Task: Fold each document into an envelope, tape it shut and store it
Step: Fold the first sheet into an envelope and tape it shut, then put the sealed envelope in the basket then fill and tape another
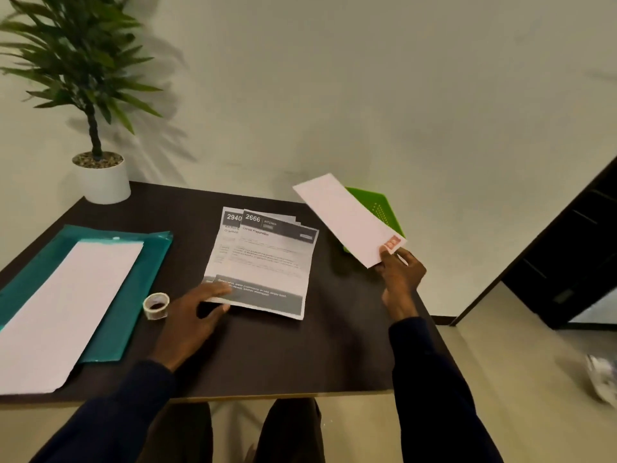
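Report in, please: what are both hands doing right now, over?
Right hand pinches long white paper envelope, raised near green plastic tray. Left hand pinches near corner of printed paper documents. Clear tape roll beside it, nothing blocking.

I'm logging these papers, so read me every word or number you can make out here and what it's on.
"2666": header of the top sheet.
"KITCHEN": same header, right of the number.
"2940": header of the sheet beneath.
Titles and body text on both sheets: too blurred.
Red stamp on the envelope: too blurred.
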